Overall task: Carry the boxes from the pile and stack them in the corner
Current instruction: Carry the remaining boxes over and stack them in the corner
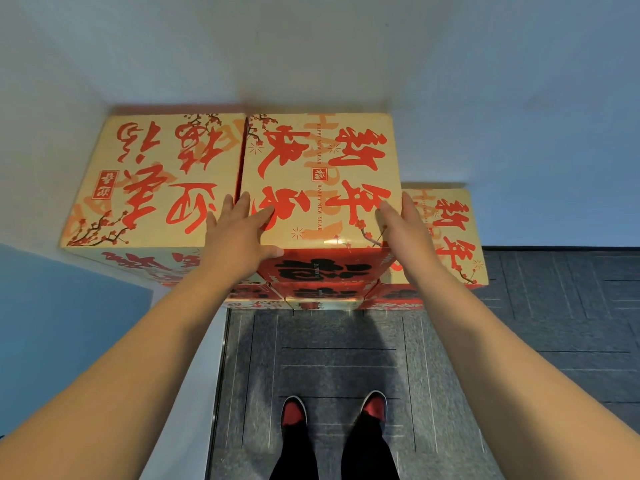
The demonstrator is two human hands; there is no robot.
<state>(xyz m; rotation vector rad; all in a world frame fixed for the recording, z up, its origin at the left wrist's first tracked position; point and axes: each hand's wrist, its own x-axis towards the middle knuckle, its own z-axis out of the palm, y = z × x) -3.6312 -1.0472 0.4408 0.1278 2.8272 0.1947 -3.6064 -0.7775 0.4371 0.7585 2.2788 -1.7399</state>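
Now both bare arms reach forward to the middle box [318,181], which sits on top of the stack in the corner of the white wall [311,46]. The left grip [239,237] lies flat on the box's top near its left edge, fingers straight and thumb against the front edge, so it is open. The right grip [405,233] presses with straight fingers along the box's right edge, open as well. A left box [152,181] stands touching the middle one, at the same height and tucked into the corner. A right box [450,237] sits lower, just beside the stack. More boxes [322,299] show beneath, red-fronted. All carry red lettering on tan. Below, red-and-black shoes [293,410] stand on the grey carpet floor [554,306].
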